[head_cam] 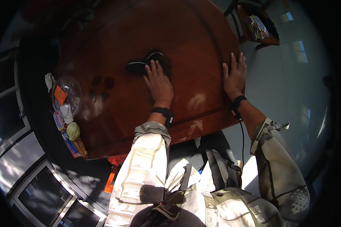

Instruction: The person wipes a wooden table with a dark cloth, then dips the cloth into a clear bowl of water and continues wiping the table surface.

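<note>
A dark cloth item with light trim [139, 64], perhaps a garment or glove, lies bunched on the reddish-brown wooden table [187, 42]. My left hand [160, 86] rests palm down at its near edge, fingers apart, the fingertips touching the dark fabric. It grips nothing that I can see. My right hand [235, 75] lies flat near the table's right edge with its fingers spread and nothing held. Each wrist wears a black band, and a cable hangs from the right one.
Along the left edge stand a clear plastic container [74, 90], an orange packet [60, 94], a pale green round object [73, 130] and several small packages. A wooden chair [274, 41] holding a plastic package stands beyond the right edge. Framed windows [42, 191] lie at lower left.
</note>
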Demonstrator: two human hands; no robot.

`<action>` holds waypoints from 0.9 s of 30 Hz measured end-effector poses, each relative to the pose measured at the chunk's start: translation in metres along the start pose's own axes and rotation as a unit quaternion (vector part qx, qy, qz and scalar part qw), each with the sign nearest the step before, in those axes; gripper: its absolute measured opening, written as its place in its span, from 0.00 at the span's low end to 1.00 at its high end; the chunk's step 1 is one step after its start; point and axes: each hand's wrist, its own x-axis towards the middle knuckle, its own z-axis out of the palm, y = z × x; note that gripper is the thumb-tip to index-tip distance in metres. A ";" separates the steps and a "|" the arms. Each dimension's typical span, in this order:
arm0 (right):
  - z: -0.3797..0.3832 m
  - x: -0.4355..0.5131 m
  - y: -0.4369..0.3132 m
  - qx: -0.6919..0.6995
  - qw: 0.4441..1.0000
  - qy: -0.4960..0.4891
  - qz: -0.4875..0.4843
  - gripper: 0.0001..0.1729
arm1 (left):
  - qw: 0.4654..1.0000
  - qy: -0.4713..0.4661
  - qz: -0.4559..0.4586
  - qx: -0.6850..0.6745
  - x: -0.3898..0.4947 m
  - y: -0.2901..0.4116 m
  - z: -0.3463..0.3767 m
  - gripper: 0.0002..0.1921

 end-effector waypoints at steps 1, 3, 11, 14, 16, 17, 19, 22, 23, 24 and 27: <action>0.000 0.000 0.000 -0.001 1.000 -0.001 0.003 0.35 | 0.999 -0.021 0.030 0.002 -0.005 0.023 0.001 0.37; 0.000 0.001 0.001 0.006 1.000 -0.003 0.001 0.34 | 0.994 -0.040 0.101 0.005 -0.026 0.065 0.003 0.40; -0.002 0.002 0.007 0.022 1.000 -0.011 -0.007 0.31 | 0.956 -0.107 0.269 -0.054 -0.087 0.119 0.005 0.39; -0.002 0.003 0.005 0.007 1.000 -0.009 -0.010 0.30 | 0.953 -0.079 0.292 -0.022 -0.071 0.096 0.001 0.38; -0.003 0.004 0.004 0.000 1.000 -0.010 -0.006 0.31 | 0.965 -0.096 0.244 -0.030 -0.055 0.075 -0.004 0.38; -0.004 0.005 0.004 -0.008 1.000 -0.015 0.003 0.31 | 0.975 -0.078 0.208 -0.029 -0.046 0.060 -0.008 0.38; -0.006 0.006 0.003 -0.005 1.000 -0.012 0.000 0.31 | 0.989 -0.057 0.137 -0.024 -0.025 0.023 -0.017 0.38; -0.010 0.005 0.002 -0.006 1.000 -0.022 0.009 0.32 | 0.998 -0.043 0.034 0.013 -0.008 -0.050 -0.030 0.36; -0.011 0.005 0.002 -0.010 1.000 -0.027 0.014 0.32 | 0.999 -0.024 0.001 0.030 -0.006 -0.077 -0.035 0.35; -0.012 0.005 0.001 -0.004 0.999 -0.026 0.019 0.32 | 0.999 -0.016 -0.037 0.033 -0.006 -0.103 -0.039 0.35; -0.014 0.005 0.001 -0.019 0.999 -0.030 0.009 0.32 | 0.988 -0.009 -0.140 0.072 -0.011 -0.182 -0.048 0.34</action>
